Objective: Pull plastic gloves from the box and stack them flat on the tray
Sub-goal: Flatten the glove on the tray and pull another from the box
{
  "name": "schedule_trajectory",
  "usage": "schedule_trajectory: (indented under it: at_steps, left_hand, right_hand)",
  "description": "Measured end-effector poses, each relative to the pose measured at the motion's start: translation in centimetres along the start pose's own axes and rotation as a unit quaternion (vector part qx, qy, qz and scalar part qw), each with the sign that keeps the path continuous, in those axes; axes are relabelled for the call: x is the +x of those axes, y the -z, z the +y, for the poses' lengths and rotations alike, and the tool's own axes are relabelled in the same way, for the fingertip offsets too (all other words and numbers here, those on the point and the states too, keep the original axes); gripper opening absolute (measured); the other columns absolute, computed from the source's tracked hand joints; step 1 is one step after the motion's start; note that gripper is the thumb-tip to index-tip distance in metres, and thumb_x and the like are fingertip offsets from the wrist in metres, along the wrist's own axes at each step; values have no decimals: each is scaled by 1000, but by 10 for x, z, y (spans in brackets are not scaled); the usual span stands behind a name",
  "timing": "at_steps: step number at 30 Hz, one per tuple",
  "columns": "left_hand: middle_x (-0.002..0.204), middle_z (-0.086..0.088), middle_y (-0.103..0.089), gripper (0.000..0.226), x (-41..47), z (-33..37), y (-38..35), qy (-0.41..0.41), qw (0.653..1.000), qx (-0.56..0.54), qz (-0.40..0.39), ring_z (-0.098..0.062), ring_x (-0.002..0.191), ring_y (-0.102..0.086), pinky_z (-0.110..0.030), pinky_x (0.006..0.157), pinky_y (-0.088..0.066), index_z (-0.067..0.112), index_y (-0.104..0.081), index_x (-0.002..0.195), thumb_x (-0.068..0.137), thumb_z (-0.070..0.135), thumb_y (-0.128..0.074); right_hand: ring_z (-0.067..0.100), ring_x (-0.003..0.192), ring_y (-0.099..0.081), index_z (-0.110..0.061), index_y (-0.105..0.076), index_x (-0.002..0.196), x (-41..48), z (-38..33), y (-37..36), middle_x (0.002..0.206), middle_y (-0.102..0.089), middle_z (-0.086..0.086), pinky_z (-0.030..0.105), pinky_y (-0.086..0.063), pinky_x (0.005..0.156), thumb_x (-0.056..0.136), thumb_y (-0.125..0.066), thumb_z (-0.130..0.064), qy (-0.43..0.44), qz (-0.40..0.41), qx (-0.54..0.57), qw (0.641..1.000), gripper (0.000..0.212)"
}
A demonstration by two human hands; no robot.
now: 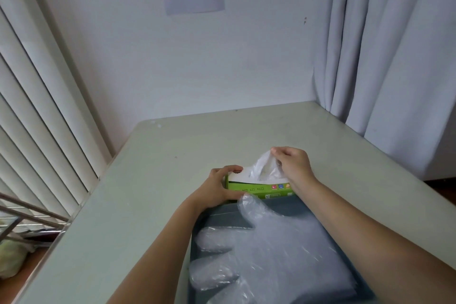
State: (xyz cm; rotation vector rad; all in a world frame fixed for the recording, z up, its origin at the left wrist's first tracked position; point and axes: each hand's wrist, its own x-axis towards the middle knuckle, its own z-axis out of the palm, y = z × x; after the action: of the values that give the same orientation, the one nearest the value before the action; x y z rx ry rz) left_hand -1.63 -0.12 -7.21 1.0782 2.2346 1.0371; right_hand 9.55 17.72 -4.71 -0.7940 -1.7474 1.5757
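Mid-frame, the left hand (218,186) grips the box (256,186) to steady it while the right hand (292,164) pinches a glove (262,168) half out, bound for the tray (217,215) stack (276,249) below.

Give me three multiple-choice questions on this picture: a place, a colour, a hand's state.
1. Where is the glove box relative to the tray? A. At its near edge. B. Just beyond its far edge. C. Inside it.
2. What colour is the box's front, mainly? A. Orange. B. Purple. C. Green.
3. What is the right hand doing? A. Pinching a glove at the box's opening. B. Resting idle. C. Gripping the tray.
Answers: 1 B, it stands past the tray's far rim; 2 C, bright green front; 3 A, fingers pinch the glove rising from it.
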Motion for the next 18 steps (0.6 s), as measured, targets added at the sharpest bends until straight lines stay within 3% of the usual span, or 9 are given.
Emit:
schedule_trajectory:
  at_steps: [3, 5, 8, 10, 12, 14, 18]
  left_hand:
    - [130, 1, -36, 62, -1, -1, 0, -4, 1000, 5, 6, -16, 119, -42, -19, 100, -27, 42, -48, 127, 75, 34, -80]
    - [130, 1, -36, 61, -2, 1, 0, -2, 1000, 2, 8, -16, 117, -42, -20, 100, -28, 42, -48, 126, 75, 35, -80]
    - [130, 1, -36, 60, -2, 2, -1, -1, 1000, 1, 11, -17, 117, -42, -21, 101, -29, 43, -48, 125, 75, 38, -79]
    - [130, 1, -36, 59, -2, 3, -1, 0, 1000, 0, 12, -17, 117, -42, -22, 101, -30, 43, -48, 125, 75, 38, -79]
    - [130, 1, -36, 59, -2, 2, -1, 1, 1000, 1, 14, -18, 117, -42, -22, 102, -30, 43, -48, 125, 76, 38, -79]
    - [130, 0, -36, 59, -2, 3, -1, 0, 1000, 5, 14, -18, 117, -42, -22, 102, -30, 43, -48, 125, 76, 38, -79]
    - [132, -1, -36, 60, -2, 4, -1, 1, 1000, 12, 9, -19, 118, -42, -24, 103, -31, 42, -47, 127, 76, 39, -78]
  right_hand:
    - [15, 69, -52, 9, -63, 94, 3, 0, -2, 78, -58, 11, 35, -54, 75, 96, -55, -13, -31, 27, 98, 994, 23]
    - [16, 85, -62, -5, -63, 95, 6, -3, 3, 96, -67, 9, 33, -52, 87, 95, -57, -17, -7, 20, 117, 993, 13]
    - [3, 82, -62, -15, -66, 87, 4, -9, 19, 89, -69, -3, 17, -50, 76, 82, -74, -21, 100, -67, -49, 992, 11]
    - [-3, 73, -58, -18, -69, 80, 2, -7, 30, 84, -66, -9, 13, -45, 69, 74, -80, -19, 154, -128, -202, 959, 13]
    - [-2, 78, -56, -23, -71, 87, 1, -4, 38, 89, -60, -11, 12, -40, 70, 72, -82, -20, 185, -174, -315, 915, 19]
    - [-3, 77, -54, -22, -72, 95, 1, 0, 42, 89, -58, -8, 10, -37, 68, 72, -82, -17, 182, -174, -337, 907, 26]
    - [-4, 62, -56, -16, -69, 90, -2, 3, 38, 70, -65, -8, 15, -41, 62, 77, -70, -2, 176, -148, -320, 919, 19]
